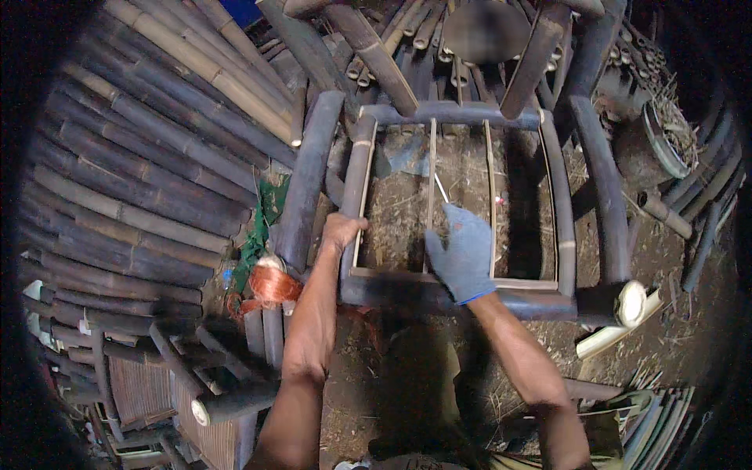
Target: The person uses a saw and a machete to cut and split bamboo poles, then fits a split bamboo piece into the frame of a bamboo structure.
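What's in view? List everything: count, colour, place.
Bamboo chair frame: 1, dark, centre
Middle slats: 2, tan, across its opening
Slim rod: 1, whitish, within the opening
Twine bundle: 1, orange-red, left of frame
Netting: 1 piece, green, beyond the twine
Bamboo poles: many, dark and tan, left and top
Container: 1, pale-rimmed, right
Split strips: several, greenish, lower right
Slatted panels: count unclear, brown, lower left
Left hand: 1, bare, on frame's left side
Right hand: 1, blue-grey glove, over opening
Forearms: 2, bare, lower centre

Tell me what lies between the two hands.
Head view: between the bare left hand and gloved right hand is an open gap in the bamboo frame, with ground visible below.
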A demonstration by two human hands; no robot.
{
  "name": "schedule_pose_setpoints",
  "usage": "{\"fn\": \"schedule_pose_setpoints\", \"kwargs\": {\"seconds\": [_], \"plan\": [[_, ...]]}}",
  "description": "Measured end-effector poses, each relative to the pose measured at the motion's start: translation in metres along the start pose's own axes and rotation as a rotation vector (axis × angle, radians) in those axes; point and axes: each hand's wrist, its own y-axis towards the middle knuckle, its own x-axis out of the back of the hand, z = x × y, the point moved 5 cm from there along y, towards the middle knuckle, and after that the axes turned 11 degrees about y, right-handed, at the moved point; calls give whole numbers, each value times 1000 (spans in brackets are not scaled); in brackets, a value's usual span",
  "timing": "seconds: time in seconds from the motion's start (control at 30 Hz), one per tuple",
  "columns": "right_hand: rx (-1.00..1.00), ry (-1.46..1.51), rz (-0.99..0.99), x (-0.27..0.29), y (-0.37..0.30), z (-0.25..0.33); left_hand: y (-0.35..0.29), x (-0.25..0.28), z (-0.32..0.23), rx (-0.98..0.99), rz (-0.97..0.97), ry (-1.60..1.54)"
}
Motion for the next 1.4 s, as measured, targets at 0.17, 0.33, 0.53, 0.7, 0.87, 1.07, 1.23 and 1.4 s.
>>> {"fn": "schedule_pose_setpoints", "kwargs": {"seconds": [0.17, 0.33, 0.53, 0.7, 0.87, 1.07, 1.23, 1.4], "plan": [[-313, 494, -10, -124, 78, 2, 13, -5, 0, 44, 9, 13], [-715, 541, 124, -216, 112, -5, 18, -21, 8, -100, -80, 152], [-773, 778, 299, -268, 116, -35, 0, -27, -12, -365, -299, 408], [-647, 1058, 284, -254, 114, -22, -3, -37, -5, -601, -457, 624], [-654, 1368, 246, -250, 111, -12, -11, -10, -17, -67, 97, 285], [-749, 917, 319, -239, 150, -37, 4, -10, -33, -361, -124, 377], [-783, 322, -1, -226, 206, -39, 32, -51, -10, -561, -121, 262], [-566, 278, 358, -247, 211, -17, 59, -71, 15, -643, -135, 702]]}}
